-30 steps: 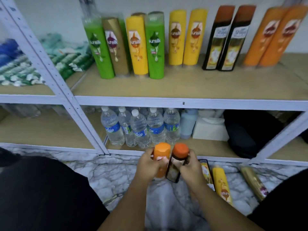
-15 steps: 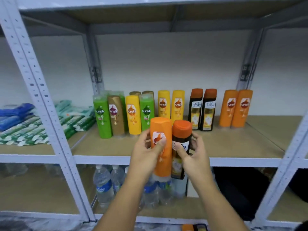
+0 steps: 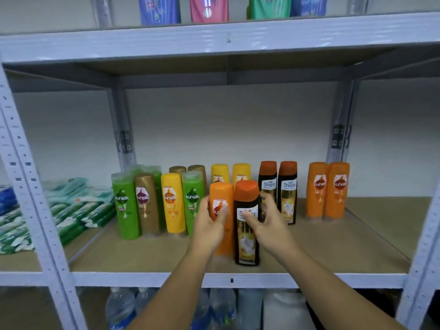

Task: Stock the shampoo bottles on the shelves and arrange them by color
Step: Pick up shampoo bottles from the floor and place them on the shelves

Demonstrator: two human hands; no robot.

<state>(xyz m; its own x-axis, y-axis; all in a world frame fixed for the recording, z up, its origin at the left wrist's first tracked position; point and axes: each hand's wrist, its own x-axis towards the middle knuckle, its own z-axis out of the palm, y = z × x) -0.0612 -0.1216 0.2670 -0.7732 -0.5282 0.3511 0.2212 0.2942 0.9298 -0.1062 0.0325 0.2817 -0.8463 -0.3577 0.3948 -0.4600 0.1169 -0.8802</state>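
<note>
Orange plastic shampoo bottle (image 3: pixel 221 206) and dark brown shampoo bottle with an orange cap (image 3: pixel 246 236) stand side by side and touch, near the front of the brown wooden shelf board (image 3: pixel 333 246). Their bottoms are down at the board, but I cannot tell if they sit on it.

From the head camera, the left hand (image 3: pixel 210 226) holds the orange one. Its thumb lies across the label and its other fingers curl round the left side. The right hand (image 3: pixel 270 225) holds the dark one. Its thumb presses the white label and its other fingers bend round the right side, a little apart.

Behind and to the left stand a green bottle (image 3: pixel 125 206), a gold bottle (image 3: pixel 146 203), a yellow bottle (image 3: pixel 172 203) and a second green bottle (image 3: pixel 192 201). Two more yellow bottles (image 3: pixel 220 172) stand at the back. Two dark brown bottles (image 3: pixel 287 189) are just behind the right hand. Two orange bottles (image 3: pixel 327 189) stand further right, well apart from the hands.

Green and white packs (image 3: pixel 78 210) lie on the far left. Clear water bottles (image 3: pixel 119 308) stand on the shelf below. Blue, pink and green packs (image 3: pixel 207 8) sit on the shelf above.
</note>
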